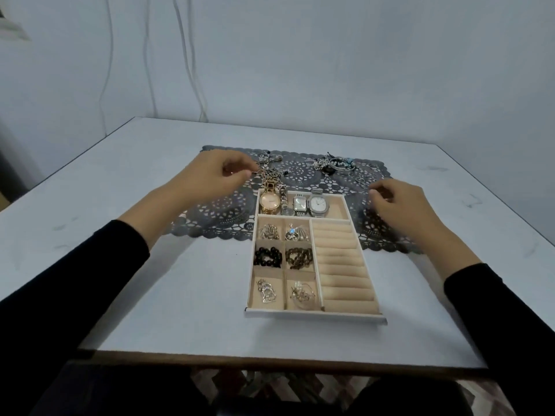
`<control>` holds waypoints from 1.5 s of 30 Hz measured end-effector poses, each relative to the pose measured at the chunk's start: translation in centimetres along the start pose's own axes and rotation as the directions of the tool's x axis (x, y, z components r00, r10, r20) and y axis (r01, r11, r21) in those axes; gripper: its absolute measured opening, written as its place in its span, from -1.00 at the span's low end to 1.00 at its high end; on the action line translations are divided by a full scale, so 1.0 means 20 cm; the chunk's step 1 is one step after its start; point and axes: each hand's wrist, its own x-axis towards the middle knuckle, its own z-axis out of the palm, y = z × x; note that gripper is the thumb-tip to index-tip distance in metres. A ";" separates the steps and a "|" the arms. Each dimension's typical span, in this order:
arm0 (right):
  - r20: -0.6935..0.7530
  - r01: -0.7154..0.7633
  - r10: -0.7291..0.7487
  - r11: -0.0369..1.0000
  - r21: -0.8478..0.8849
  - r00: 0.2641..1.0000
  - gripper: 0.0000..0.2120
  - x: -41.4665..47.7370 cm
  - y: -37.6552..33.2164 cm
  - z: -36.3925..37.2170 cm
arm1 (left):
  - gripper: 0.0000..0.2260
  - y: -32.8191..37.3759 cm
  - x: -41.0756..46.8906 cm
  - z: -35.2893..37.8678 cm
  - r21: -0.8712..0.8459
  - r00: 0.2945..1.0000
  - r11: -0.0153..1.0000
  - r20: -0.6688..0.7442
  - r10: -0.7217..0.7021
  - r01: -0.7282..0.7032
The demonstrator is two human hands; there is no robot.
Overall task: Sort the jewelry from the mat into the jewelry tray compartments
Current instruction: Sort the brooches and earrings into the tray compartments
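A beige jewelry tray (312,316) lies in the middle of the table, its far end on a grey lace mat (228,211). Its top compartment holds several watches (295,204). The small compartments hold pendants, two bead bracelets (268,257) and earrings. The ring rolls (342,265) on the right hold nothing. My left hand (216,175) pinches a dark chain (270,175) on the mat behind the tray. My right hand (396,202) hovers over the mat right of the tray, fingers curled with nothing visible in them. A jewelry pile (333,165) and rings (362,181) lie on the mat.
The white table (120,280) ends at a front edge near my lap. A bluish wall stands behind it, with cables (192,70) hanging down. A few small pieces (270,158) lie at the mat's far edge.
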 end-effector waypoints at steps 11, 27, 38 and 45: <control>0.087 0.090 -0.093 0.995 0.030 0.992 -0.71 0.43 -0.05 0.15 | -0.70 -0.32 0.39 0.15 0.293 0.998 0.955 0.036 -0.053 0.040; 0.230 0.273 -0.268 0.962 0.011 0.936 -0.75 0.81 -0.16 0.46 | -0.74 -0.39 0.77 0.28 0.215 0.999 0.976 0.020 0.032 -0.035; 0.312 0.200 -0.257 0.958 0.204 0.915 -0.81 0.81 -0.02 0.37 | -0.86 -0.39 0.79 0.25 0.181 0.998 0.983 0.056 0.013 -0.023; 0.340 0.207 -0.260 0.961 0.186 0.904 -0.90 0.81 -0.04 0.38 | -0.84 -0.38 0.80 0.23 0.208 0.990 0.977 0.137 0.013 -0.042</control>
